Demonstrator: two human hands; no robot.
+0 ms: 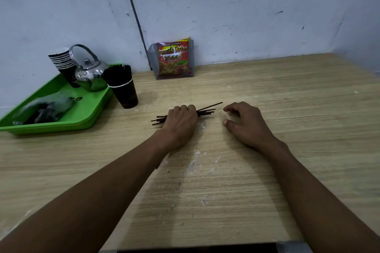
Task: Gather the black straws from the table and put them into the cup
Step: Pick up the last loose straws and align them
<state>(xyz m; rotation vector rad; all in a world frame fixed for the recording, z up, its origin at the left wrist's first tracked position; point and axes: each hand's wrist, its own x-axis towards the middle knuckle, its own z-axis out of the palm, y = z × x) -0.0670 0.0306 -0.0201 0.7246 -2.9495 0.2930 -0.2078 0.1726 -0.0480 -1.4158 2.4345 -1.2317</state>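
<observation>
A bundle of black straws (206,110) lies flat on the wooden table (267,92), ends sticking out on both sides of my left hand (181,120), which is closed over the bundle's middle. My right hand (244,122) rests just to the right, fingers curled and apart, holding nothing, its fingertips close to the straws' right ends. A dark paper cup (126,94) stands upright to the back left of my left hand, with many black straws (117,75) standing in it.
A green tray (86,115) sits at the left with a steel kettle (89,74), a stack of dark cups (62,61) and a plastic bag (45,108). A clear holder with a snack packet (173,58) stands against the wall.
</observation>
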